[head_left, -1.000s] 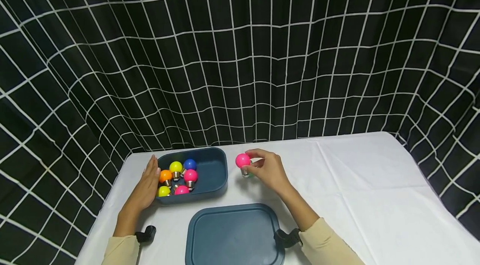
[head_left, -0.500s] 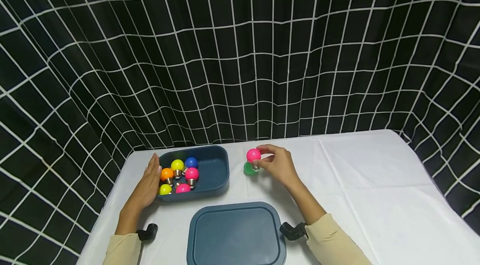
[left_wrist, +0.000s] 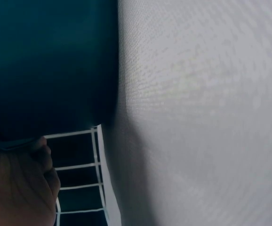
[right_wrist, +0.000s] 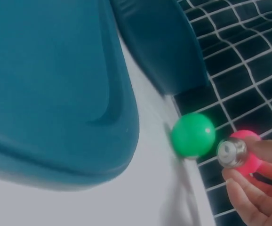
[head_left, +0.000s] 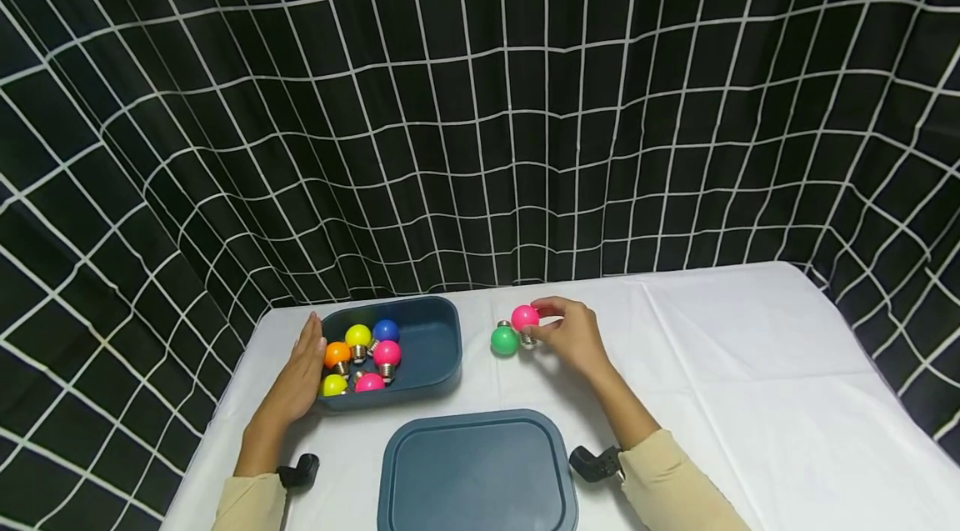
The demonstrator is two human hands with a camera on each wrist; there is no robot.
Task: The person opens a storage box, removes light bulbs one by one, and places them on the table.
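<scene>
Toward the far left corner of a white-covered table (head_left: pixel 712 381), a person's left hand (head_left: pixel 300 368) lies along the left wall of a dark blue bin (head_left: pixel 427 339), its fingers straight and pressed together; inside, crowded to the bin's left end, sit two yellow bulbs (head_left: pixel 357 336), an orange bulb (head_left: pixel 337 354), a blue bulb (head_left: pixel 386 331) and two more pink bulbs (head_left: pixel 387 353); nearer the viewer, apart from the bin's near right corner, lies a blue-gray lid (head_left: pixel 480 473), cut off by the frame; past the bin's right end, close to the table's far edge, a green bulb (head_left: pixel 505 340) rests — its metal base now in view, since the held pink bulb (head_left: pixel 525 317) has shifted rightward from in front of it; the move leaves the pair side by side outside the bin, a placement that looks unfinished while the grip lasts; at far right, the right hand (head_left: pixel 573 339) pinches the pink bulb by its globe — thumb on one side, fingers on the other; its metal base stands clear of the fingertips, pointing downward; whether it touches the table, or the green bulb beside it, cannot be told.
</scene>
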